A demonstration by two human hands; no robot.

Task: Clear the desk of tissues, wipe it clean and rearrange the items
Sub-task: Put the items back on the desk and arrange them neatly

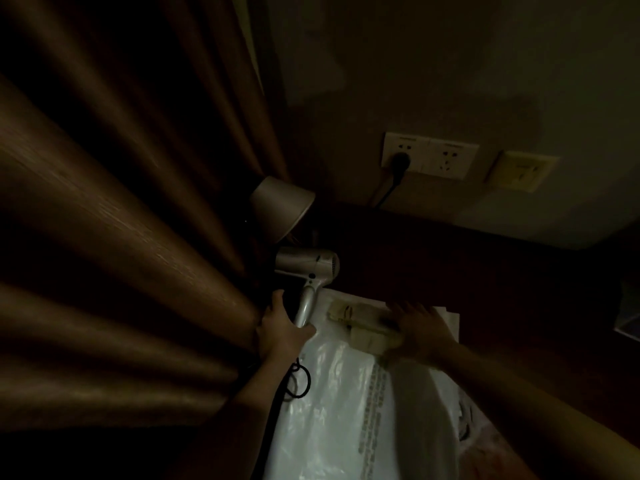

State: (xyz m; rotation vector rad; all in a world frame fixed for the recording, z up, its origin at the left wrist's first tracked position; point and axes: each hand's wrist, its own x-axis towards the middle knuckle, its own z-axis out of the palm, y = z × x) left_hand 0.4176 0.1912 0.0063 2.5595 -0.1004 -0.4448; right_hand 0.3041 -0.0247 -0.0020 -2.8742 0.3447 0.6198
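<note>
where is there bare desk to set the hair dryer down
Bare dark desk lies between the plastic bag's far edge and the wall, right of the hair dryer. Crowded at the left corner: lamp, curtain, cord.

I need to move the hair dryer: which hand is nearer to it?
Left. The left hand grips the hair dryer by its handle; the right hand lies flat on a yellowish item to the right, apart from it.
</note>
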